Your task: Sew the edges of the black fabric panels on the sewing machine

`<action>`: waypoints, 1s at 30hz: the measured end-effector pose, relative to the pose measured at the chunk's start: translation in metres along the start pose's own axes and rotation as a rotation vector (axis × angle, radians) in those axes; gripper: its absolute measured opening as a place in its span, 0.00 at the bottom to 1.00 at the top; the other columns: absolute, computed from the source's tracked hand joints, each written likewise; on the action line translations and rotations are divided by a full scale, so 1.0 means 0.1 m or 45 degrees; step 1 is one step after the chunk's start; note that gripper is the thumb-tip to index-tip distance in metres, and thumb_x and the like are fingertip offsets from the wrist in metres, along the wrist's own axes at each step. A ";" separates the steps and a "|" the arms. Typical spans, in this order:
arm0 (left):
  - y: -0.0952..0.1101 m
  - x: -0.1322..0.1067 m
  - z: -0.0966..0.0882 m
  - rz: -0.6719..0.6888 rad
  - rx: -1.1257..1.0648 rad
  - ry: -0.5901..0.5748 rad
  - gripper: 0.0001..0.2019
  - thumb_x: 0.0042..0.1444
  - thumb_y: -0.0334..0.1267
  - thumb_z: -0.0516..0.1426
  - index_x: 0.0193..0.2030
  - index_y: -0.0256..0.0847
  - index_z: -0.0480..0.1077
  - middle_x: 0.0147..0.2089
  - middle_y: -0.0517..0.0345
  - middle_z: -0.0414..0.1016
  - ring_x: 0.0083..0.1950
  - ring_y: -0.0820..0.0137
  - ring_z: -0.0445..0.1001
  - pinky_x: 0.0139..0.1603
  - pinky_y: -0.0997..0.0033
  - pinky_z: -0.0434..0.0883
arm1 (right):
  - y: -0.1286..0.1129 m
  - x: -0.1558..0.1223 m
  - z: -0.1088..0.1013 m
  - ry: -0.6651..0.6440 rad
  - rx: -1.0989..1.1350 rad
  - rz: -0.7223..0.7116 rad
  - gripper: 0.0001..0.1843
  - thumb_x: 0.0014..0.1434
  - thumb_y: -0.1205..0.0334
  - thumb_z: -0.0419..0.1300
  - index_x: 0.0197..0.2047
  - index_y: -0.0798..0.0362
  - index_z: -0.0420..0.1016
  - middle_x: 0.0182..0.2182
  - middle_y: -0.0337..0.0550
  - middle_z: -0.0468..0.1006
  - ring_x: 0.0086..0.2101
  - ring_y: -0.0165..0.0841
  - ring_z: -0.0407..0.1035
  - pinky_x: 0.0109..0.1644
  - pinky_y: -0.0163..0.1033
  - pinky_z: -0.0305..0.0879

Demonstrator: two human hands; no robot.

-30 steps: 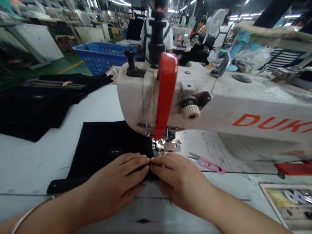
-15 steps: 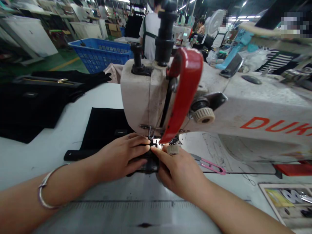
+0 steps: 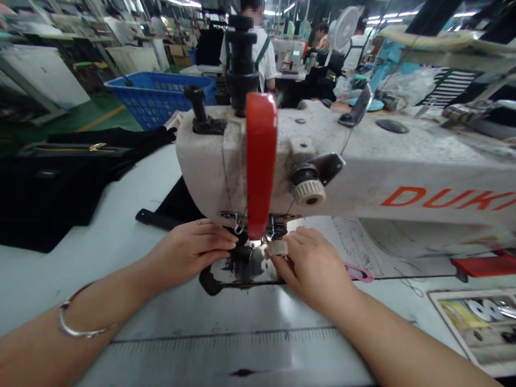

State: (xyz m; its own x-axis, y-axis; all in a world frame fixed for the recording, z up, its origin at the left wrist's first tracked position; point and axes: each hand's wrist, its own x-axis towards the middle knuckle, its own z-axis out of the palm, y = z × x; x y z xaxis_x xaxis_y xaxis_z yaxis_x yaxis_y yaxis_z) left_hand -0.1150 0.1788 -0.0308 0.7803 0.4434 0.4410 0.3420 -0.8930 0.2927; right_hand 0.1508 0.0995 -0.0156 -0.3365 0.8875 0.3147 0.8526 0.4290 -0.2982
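My left hand is closed at the left of the needle area, its fingertips pinching the edge of a black fabric piece. That piece lies slanted, partly behind the head of the sewing machine, with a black strip along its near edge. My right hand is at the right of the presser foot, beside a ribbed knob; its fingertips are partly hidden, so I cannot tell whether they hold anything. A red lever stands in front of the needle area.
Pink-handled snips lie behind my right hand. A parts tray sits at right. Black bags are stacked at left, a blue basket beyond. A person is behind the machine.
The black fabric has turned and slid back behind the machine head, its strip now slanting. My hands have moved apart, the right one rightwards, covering more of the snips. The camera view has shifted.
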 end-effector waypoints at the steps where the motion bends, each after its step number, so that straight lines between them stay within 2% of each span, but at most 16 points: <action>1: 0.04 0.01 0.02 -0.022 0.006 0.007 0.12 0.70 0.39 0.53 0.46 0.41 0.78 0.47 0.61 0.82 0.50 0.72 0.79 0.57 0.66 0.75 | 0.00 0.00 0.00 -0.007 -0.007 0.000 0.15 0.68 0.57 0.57 0.30 0.54 0.72 0.26 0.45 0.73 0.33 0.40 0.65 0.39 0.47 0.63; 3: 0.17 0.03 0.06 -0.085 0.047 0.021 0.10 0.69 0.38 0.55 0.45 0.42 0.78 0.45 0.59 0.82 0.48 0.70 0.80 0.55 0.65 0.77 | -0.01 -0.01 0.02 0.002 0.080 -0.051 0.12 0.66 0.57 0.59 0.33 0.55 0.74 0.29 0.45 0.75 0.34 0.40 0.67 0.40 0.46 0.64; 6: 0.37 0.06 0.11 -0.153 0.142 0.035 0.10 0.70 0.36 0.53 0.45 0.39 0.77 0.43 0.56 0.82 0.47 0.68 0.80 0.53 0.64 0.78 | -0.04 -0.02 0.08 0.060 0.250 -0.191 0.06 0.65 0.65 0.60 0.42 0.55 0.78 0.38 0.47 0.80 0.40 0.40 0.69 0.43 0.44 0.67; 10: 0.48 0.10 0.15 -0.079 0.247 0.082 0.12 0.71 0.34 0.50 0.44 0.36 0.76 0.42 0.54 0.82 0.45 0.69 0.80 0.52 0.66 0.78 | -0.06 -0.02 0.17 0.091 0.313 -0.242 0.10 0.67 0.70 0.58 0.44 0.54 0.80 0.37 0.46 0.82 0.40 0.37 0.73 0.44 0.42 0.70; 16: 0.45 0.15 0.15 -0.032 0.258 0.084 0.15 0.71 0.31 0.48 0.42 0.36 0.75 0.42 0.55 0.82 0.44 0.69 0.80 0.51 0.67 0.78 | -0.06 -0.02 0.22 0.131 0.299 -0.251 0.10 0.67 0.70 0.57 0.44 0.54 0.81 0.40 0.48 0.83 0.43 0.39 0.74 0.48 0.44 0.72; 22: 0.42 0.23 0.10 -0.185 0.223 0.038 0.14 0.71 0.31 0.48 0.44 0.38 0.76 0.44 0.63 0.81 0.48 0.70 0.79 0.57 0.67 0.75 | -0.05 0.02 0.26 0.157 0.203 -0.267 0.11 0.67 0.72 0.56 0.45 0.56 0.81 0.44 0.52 0.82 0.43 0.41 0.73 0.46 0.45 0.73; 27: 0.29 0.23 0.18 -0.238 0.212 0.081 0.11 0.68 0.34 0.53 0.40 0.40 0.77 0.43 0.56 0.82 0.47 0.63 0.80 0.53 0.59 0.78 | -0.04 0.04 0.25 0.123 0.151 -0.247 0.12 0.66 0.72 0.55 0.46 0.56 0.80 0.44 0.52 0.81 0.42 0.41 0.72 0.46 0.47 0.73; 30: 0.26 0.21 0.22 -0.254 0.206 0.080 0.09 0.67 0.34 0.54 0.42 0.41 0.77 0.43 0.56 0.82 0.48 0.61 0.80 0.53 0.57 0.78 | -0.04 0.05 0.25 0.110 0.142 -0.227 0.11 0.66 0.71 0.56 0.44 0.55 0.80 0.43 0.52 0.81 0.42 0.41 0.71 0.46 0.47 0.72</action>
State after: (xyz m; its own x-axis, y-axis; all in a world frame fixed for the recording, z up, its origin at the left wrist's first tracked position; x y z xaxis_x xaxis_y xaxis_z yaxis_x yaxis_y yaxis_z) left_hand -0.0779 0.1634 -0.0326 0.6565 0.6116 0.4416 0.5694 -0.7857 0.2418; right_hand 0.1359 0.1066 -0.0354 -0.4383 0.7802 0.4462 0.7317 0.5981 -0.3270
